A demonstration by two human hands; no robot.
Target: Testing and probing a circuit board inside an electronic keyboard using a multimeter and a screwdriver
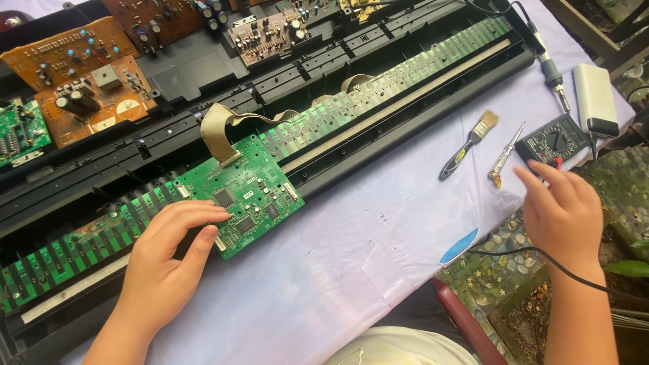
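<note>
My left hand [169, 253] rests fingers-flat on the green circuit board [240, 192] atop the opened keyboard [378, 128], gripping nothing. My right hand [561, 209], grip wide and empty, hovers near the multimeter [554, 140].

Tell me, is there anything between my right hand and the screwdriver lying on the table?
Nothing visible. The right hand hovers open just right of the screwdriver, with only bare cloth between them. The multimeter sits behind the fingertips and the small brush lies left of the screwdriver, both off that path. The left hand rests on the green circuit board.
</note>
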